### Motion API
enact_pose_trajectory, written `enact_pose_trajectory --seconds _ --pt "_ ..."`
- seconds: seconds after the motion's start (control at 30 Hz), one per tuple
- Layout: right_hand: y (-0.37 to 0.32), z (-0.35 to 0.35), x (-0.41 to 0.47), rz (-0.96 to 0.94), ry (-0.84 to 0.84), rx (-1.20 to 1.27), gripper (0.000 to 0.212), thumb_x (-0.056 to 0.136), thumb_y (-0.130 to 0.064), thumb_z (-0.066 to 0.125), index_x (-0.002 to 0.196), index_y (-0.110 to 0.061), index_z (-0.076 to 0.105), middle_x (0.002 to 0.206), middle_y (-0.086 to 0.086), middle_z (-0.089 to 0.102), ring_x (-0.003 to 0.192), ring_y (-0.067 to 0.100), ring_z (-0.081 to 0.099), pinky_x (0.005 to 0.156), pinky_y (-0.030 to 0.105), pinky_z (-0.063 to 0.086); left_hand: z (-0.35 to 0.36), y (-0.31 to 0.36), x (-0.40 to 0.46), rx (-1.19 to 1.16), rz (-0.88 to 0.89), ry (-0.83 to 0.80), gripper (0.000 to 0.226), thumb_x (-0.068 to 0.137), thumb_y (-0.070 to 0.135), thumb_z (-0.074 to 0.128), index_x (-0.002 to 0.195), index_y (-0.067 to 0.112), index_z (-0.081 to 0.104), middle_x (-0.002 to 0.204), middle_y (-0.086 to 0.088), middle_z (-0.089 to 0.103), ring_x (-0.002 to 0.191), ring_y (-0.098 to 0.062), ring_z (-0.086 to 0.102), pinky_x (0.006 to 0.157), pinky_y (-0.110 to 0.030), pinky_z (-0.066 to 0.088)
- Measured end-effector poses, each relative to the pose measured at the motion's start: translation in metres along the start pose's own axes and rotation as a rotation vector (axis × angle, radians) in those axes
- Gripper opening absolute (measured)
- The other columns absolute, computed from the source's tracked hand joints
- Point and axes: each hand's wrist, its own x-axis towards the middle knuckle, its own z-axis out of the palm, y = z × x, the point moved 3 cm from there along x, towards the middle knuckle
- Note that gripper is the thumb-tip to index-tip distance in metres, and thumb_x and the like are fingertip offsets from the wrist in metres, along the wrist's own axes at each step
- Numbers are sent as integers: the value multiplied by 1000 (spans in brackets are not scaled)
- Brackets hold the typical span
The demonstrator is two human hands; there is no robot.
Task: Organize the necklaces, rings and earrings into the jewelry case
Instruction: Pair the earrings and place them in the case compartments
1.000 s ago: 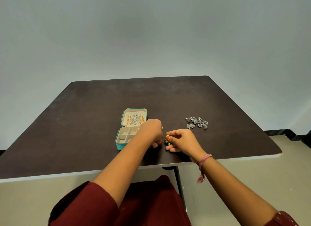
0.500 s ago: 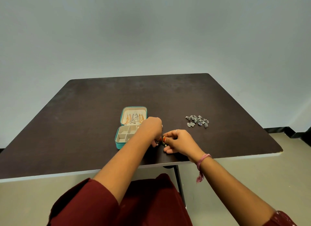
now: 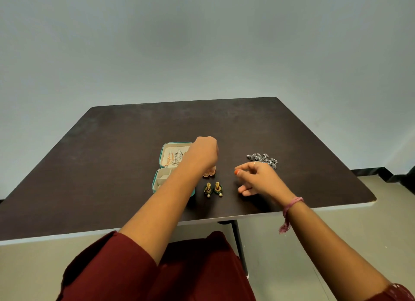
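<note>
Head view, left to right: teal jewelry case [image 3: 162,157] open, cream-lined, thin chains in its lid; left hand [image 3: 203,153] fisted above it, contents untellable. Gold-green bell earrings [image 3: 213,189] lie beside the case; right hand [image 3: 256,177] loosely curled, empty; knobbly silver pieces [image 3: 262,159] far right.

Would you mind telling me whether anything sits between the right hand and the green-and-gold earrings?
Nothing visible does: bare dark table separates the right hand from the pair of green-and-gold drop earrings.
</note>
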Motion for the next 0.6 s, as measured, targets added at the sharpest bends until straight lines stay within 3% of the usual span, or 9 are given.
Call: enact_pose_trajectory --seconds 0.37,0.6 --pt "19 -88 4 -112 401 13 11 92 -10 58 95 -12 68 75 4 66 49 5 55 45 15 45 43 40 11 -171 100 -25 22 84 3 54 92 17 69 95 -11 69 95 -27 67 88 -33 52" --pt "44 -101 9 -163 538 -2 15 93 -17 59 102 -11 68 76 2 65 60 10 57 59 20 48 95 56 5 -302 85 -1 38 90 8 51 127 9 56 129 -13 52 116 -28 54 101 -36 42"
